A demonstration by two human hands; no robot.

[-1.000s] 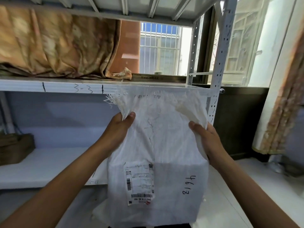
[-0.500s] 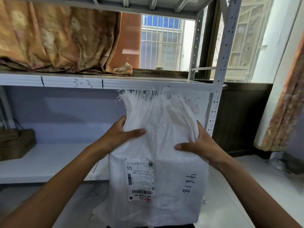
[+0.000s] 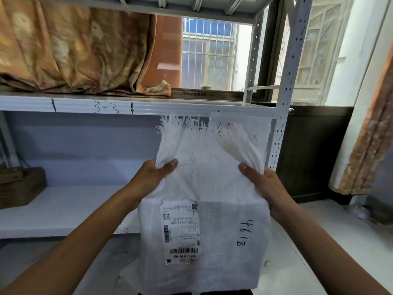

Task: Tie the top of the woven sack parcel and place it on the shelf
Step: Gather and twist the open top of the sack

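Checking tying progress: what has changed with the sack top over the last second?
Both hands, left hand and right hand, drew the woven sack top inward, bunching the frayed edge narrower. Still gripped on both sides, untied, in front of the shelf.

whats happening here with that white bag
A person holds a white woven sack upright in front of a metal shelf. The left hand and right hand each grip a side of the loose, frayed top. It is not tied yet, and the sack is not on the shelf. A shipping label faces the camera.
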